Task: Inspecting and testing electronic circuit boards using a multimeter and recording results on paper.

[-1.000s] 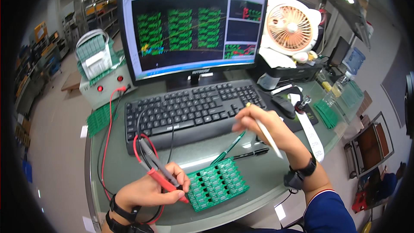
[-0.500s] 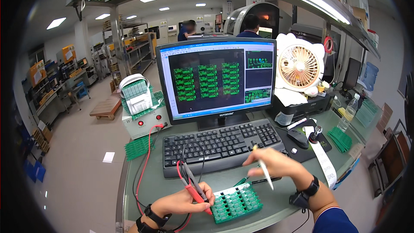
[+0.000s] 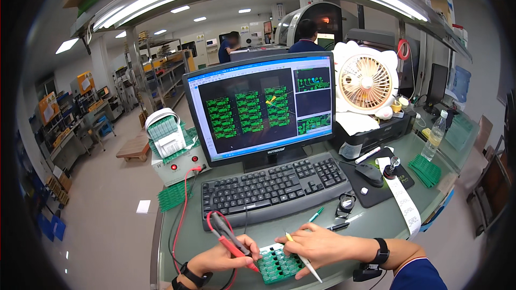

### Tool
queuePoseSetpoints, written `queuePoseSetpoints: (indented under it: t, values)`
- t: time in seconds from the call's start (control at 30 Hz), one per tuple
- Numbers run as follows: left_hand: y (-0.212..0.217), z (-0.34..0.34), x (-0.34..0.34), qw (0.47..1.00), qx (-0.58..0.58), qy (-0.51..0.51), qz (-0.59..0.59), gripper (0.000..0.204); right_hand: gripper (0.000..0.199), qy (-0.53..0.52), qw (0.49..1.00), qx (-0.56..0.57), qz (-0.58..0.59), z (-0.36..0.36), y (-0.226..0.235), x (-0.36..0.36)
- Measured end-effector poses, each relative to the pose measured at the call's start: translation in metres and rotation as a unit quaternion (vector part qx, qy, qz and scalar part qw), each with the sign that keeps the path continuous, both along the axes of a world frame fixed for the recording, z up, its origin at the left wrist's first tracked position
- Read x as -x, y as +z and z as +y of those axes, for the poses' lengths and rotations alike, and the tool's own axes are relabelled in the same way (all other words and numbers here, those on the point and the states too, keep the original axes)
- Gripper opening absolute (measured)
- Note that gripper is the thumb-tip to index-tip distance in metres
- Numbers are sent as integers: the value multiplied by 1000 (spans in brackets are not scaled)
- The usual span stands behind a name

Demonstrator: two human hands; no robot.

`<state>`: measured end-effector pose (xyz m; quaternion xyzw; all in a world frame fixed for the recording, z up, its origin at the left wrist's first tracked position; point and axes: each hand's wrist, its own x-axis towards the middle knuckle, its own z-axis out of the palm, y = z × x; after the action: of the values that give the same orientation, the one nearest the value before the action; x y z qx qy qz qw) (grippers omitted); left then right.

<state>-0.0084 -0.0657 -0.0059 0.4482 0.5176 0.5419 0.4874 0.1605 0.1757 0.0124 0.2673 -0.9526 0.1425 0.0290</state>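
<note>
A green circuit board panel (image 3: pixel 277 266) lies at the front edge of the desk. My left hand (image 3: pixel 226 258) grips a red test probe and a grey-black one (image 3: pixel 228 238), their tips pointing down at the panel's left edge. My right hand (image 3: pixel 317 244) rests on the panel's right side and holds a white pen (image 3: pixel 305 260) that slants toward the lower right. A black wristband sits on each wrist.
Behind the panel stand a black keyboard (image 3: pixel 274 188) and a monitor (image 3: pixel 263 107) showing green board layouts. A mouse (image 3: pixel 370 173), paper strip (image 3: pixel 403 207), fan (image 3: pixel 366 83), water bottle (image 3: pixel 434 137), tester box (image 3: pixel 177 164) and green board stacks (image 3: pixel 174 196) surround them. Two people stand far behind.
The view has tilted up, so the desk sits lower in the picture. My right hand has come down from above the keyboard onto the panel. My left hand keeps the probes at the panel.
</note>
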Motion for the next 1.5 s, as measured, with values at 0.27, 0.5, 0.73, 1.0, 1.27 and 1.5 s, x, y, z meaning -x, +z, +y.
queuePoseSetpoints:
  t: [0.27, 0.5, 0.73, 1.0, 1.27, 1.5]
  values:
    - [-2, -2, 16, 956, -122, 267, -10, 45, 61, 5, 1000, 19, 10, -1, -7, 2]
    - [-1, 15, 22, 912, -126, 370, 125, 46, 63, -5, 1000, 9, 28, 0, -4, -1]
    - [-11, 36, 24, 899, -22, 325, 292, 40, 66, -3, 1000, -24, 17, 0, -5, -3]
    - [-8, 32, 23, 878, -67, 346, 324, 42, 66, 7, 998, 2, 56, -2, -9, -1]
    - [-10, 44, 22, 907, -63, 301, 289, 44, 70, -13, 1000, 4, 28, -1, -11, -6]
    - [-17, 30, 30, 888, -134, 363, 249, 45, 76, -10, 995, 56, 77, -8, -32, 9]
